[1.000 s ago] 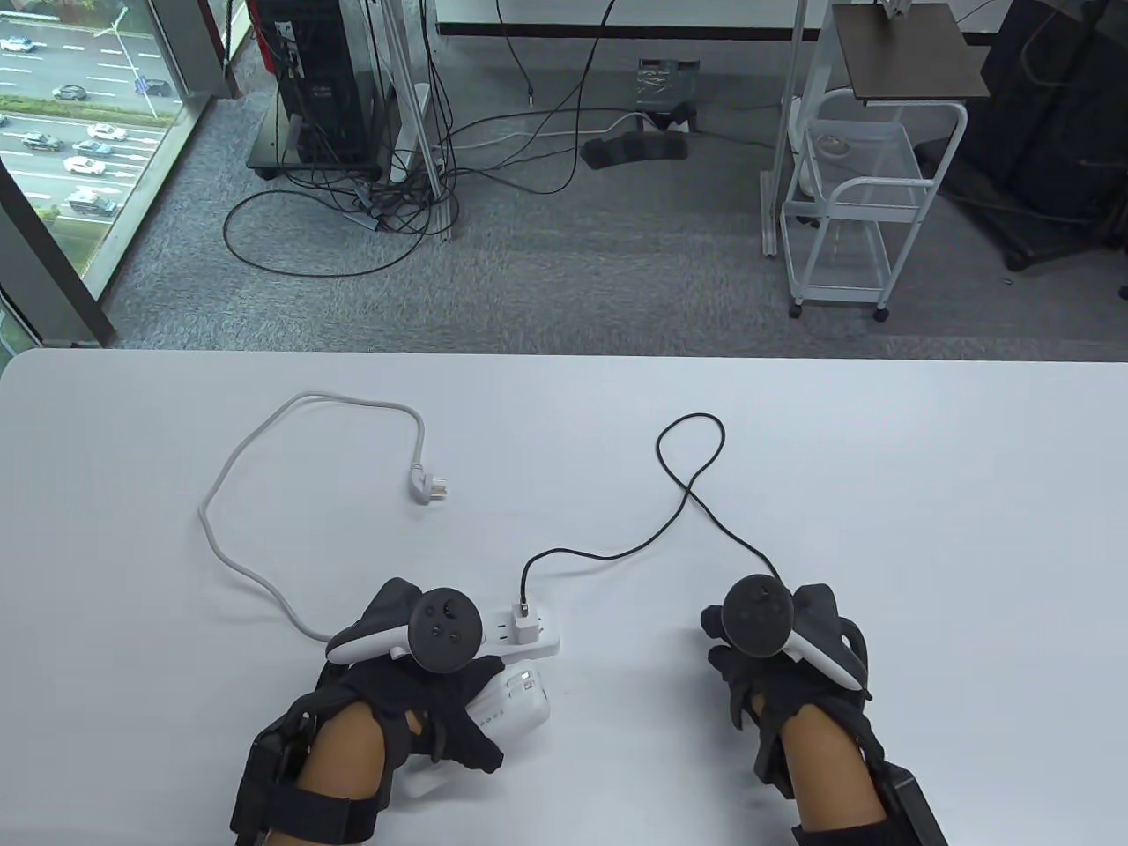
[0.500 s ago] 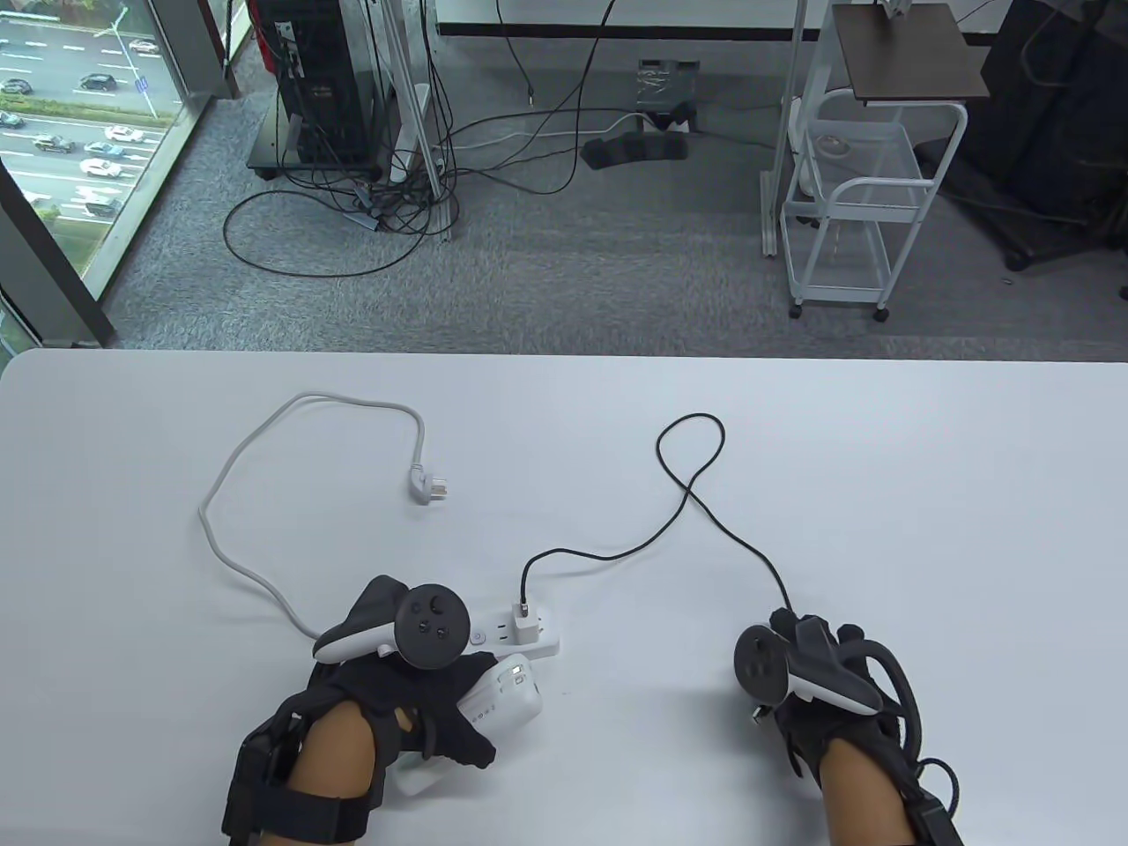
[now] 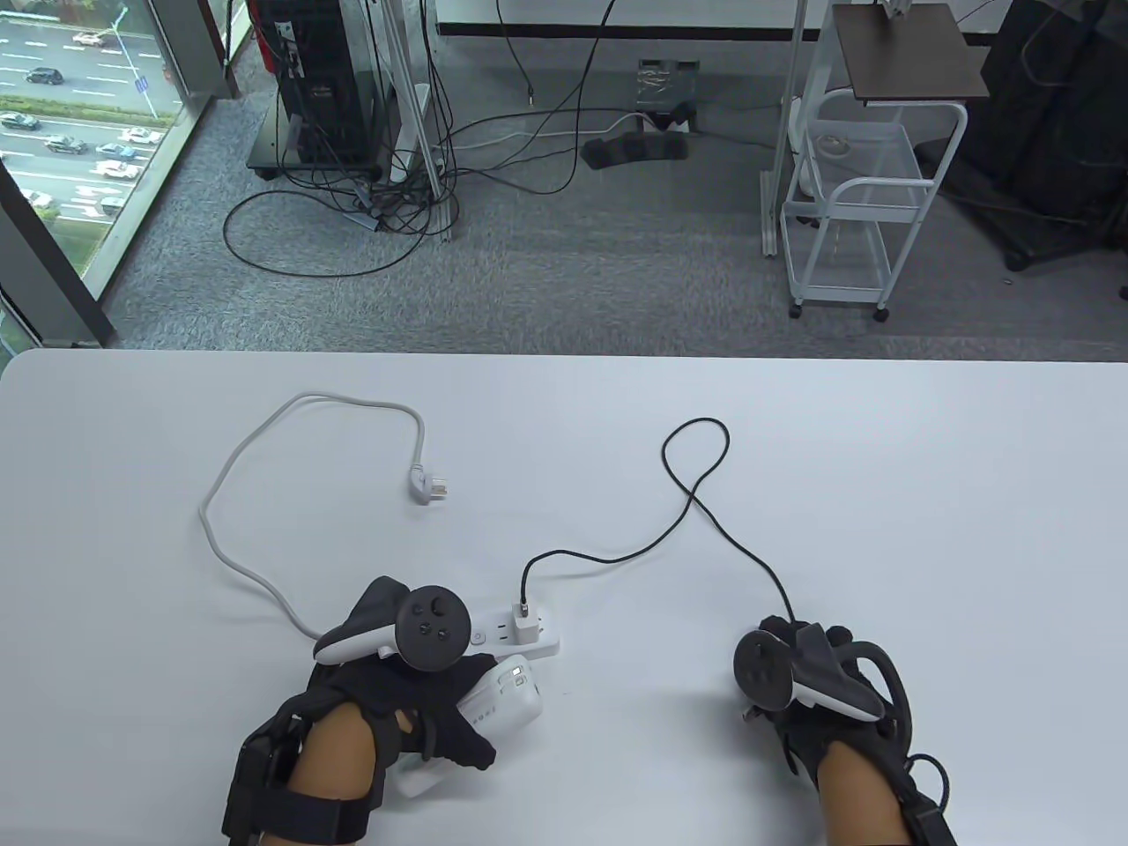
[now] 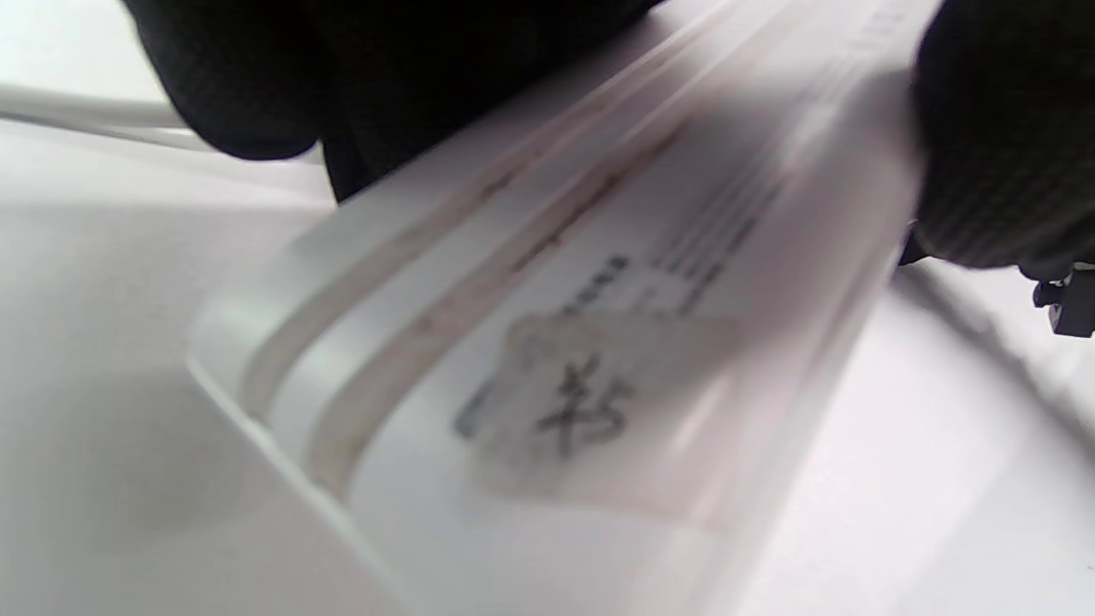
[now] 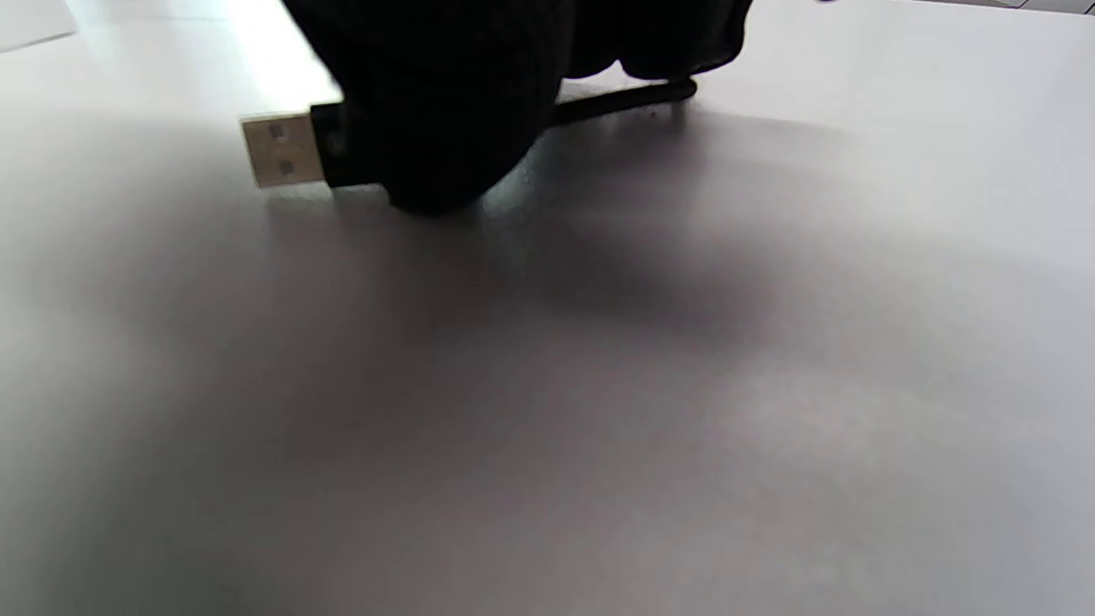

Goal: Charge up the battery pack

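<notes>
White surface (image 3: 881, 458): left hand (image 3: 414, 705) grips white rectangular battery pack (image 3: 507, 701), mostly hidden; label blurred. Right hand (image 3: 806, 687) fingers (image 5: 445, 128) pinch black cable's USB plug (image 5: 282, 151).

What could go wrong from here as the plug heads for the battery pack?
The right hand pinches the USB plug close behind its metal end, so fingers may block insertion. The black cable loops across the table and could drag on the charger. The left hand covers much of the battery pack, perhaps hiding its port.
</notes>
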A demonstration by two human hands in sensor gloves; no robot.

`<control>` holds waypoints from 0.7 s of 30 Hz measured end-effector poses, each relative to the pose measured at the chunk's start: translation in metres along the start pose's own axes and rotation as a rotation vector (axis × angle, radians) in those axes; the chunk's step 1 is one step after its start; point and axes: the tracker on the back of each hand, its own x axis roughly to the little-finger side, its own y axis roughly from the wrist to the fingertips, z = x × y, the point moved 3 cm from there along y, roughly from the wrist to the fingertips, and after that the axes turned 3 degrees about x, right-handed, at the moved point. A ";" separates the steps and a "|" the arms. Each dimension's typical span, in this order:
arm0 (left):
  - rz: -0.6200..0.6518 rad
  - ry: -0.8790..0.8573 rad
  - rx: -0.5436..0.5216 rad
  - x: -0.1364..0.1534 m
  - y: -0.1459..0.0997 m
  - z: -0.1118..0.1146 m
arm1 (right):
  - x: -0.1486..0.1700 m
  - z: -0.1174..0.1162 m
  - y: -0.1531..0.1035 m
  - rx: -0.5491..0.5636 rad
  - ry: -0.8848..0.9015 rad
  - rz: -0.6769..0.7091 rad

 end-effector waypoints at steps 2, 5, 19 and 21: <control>0.001 0.000 -0.002 0.000 0.000 0.000 | -0.001 0.002 0.000 0.015 0.044 0.008; 0.010 0.002 -0.011 -0.001 -0.001 -0.002 | -0.005 0.010 0.000 0.057 0.061 0.027; 0.013 0.039 -0.034 -0.007 -0.003 -0.005 | -0.044 0.042 0.018 0.066 0.217 0.074; 0.011 0.037 -0.033 -0.007 -0.003 -0.005 | -0.052 0.044 0.021 0.077 0.226 0.086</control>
